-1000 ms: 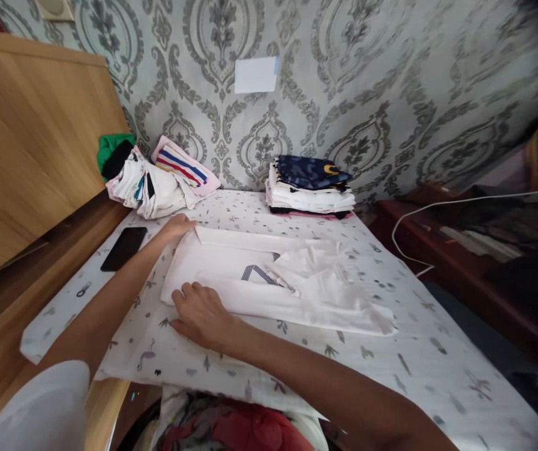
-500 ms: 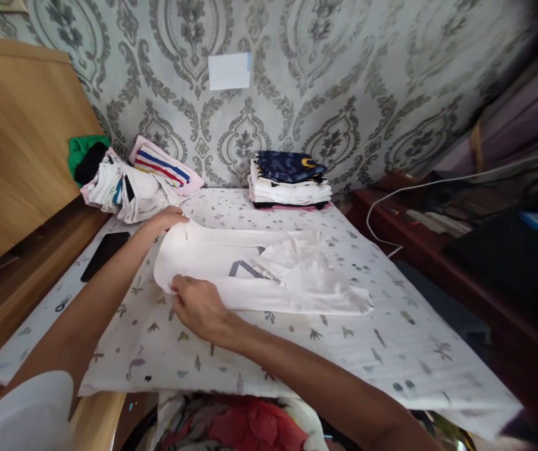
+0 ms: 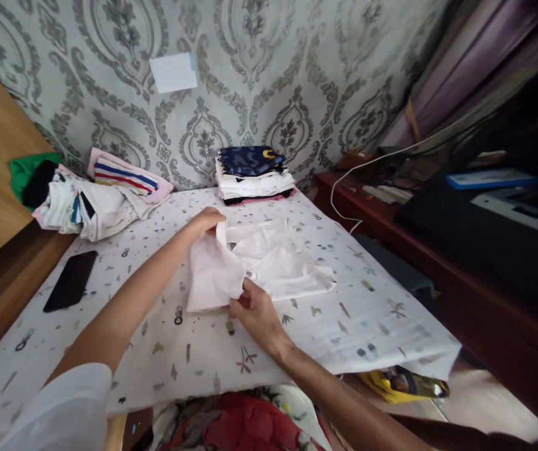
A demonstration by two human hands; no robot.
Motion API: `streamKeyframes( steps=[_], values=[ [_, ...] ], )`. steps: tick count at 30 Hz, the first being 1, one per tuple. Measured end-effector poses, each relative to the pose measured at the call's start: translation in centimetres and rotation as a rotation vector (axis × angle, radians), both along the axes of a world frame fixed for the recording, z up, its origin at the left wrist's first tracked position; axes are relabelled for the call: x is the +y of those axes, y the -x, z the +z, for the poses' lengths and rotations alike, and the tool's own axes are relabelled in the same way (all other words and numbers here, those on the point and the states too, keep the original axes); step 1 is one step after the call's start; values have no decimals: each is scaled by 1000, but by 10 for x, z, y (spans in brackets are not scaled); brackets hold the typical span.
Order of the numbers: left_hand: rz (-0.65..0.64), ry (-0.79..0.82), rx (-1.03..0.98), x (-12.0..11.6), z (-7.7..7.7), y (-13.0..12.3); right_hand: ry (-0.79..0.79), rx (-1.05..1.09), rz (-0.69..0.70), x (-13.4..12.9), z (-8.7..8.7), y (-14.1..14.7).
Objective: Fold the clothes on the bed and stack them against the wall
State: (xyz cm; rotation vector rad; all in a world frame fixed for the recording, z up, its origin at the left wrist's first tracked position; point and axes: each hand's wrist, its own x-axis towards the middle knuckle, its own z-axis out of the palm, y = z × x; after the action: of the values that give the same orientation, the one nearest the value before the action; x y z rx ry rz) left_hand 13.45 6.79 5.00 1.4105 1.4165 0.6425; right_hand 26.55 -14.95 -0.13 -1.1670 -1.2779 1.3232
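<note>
A white T-shirt lies on the patterned cloth, its left part folded over toward the right. At the far end of the folded edge, my left hand is closed on the fabric, lifting it a little. My right hand pinches the near corner of the same edge between thumb and fingers. Most of the dark striped print is hidden under the fold; a small bit shows beside my left hand. The sleeves are tucked inward on the right part of the shirt.
Folded clothes stand stacked by the wall. A loose heap of clothes lies at the back left, with a black phone in front of it. A white cable hangs over the dark red desk on the right.
Both hands have carried the shirt's left end rightward, doubling it over and covering most of the striped print. The view has turned to the right.
</note>
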Motion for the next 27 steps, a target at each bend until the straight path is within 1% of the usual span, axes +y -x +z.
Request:
streamKeyframes(
  steps=[2, 4, 6, 9, 12, 14, 16, 18, 20, 23, 25, 27],
  values=[
    [15, 30, -23, 0, -12, -12, 135, 95, 3, 2, -8, -7],
    [28, 33, -57, 0, -17, -13, 228, 150, 2, 3, -10, -11],
    [36, 6, -92, 0, -15, -6, 276, 204, -11, 4, -7, -14],
    [17, -145, -95, -8, -9, 11, 321, 294, -33, 5, 1, -17],
    [-80, -386, 33, -31, -11, 27, 337, 333, -12, 6, 5, -19],
    [-172, -519, 174, -56, -17, 36, 332, 335, 2, 5, 6, -20],
    [-253, -600, 317, -84, -25, 41, 330, 328, 4, 5, 6, -20],
    [-319, -603, 455, -110, -33, 44, 341, 308, 8, 5, 6, -20],
    [-386, -563, 590, -132, -42, 44, 354, 270, 14, 5, 5, -22],
    [-439, -515, 737, -151, -55, 45, 346, 165, 0, 4, 4, -31],
    [-446, -526, 763, -154, -62, 47, 256, 15, -58, 3, 4, -38],
    [-439, -563, 736, -148, -65, 52, 50, -205, -150, -1, 6, -43]
  ],
)
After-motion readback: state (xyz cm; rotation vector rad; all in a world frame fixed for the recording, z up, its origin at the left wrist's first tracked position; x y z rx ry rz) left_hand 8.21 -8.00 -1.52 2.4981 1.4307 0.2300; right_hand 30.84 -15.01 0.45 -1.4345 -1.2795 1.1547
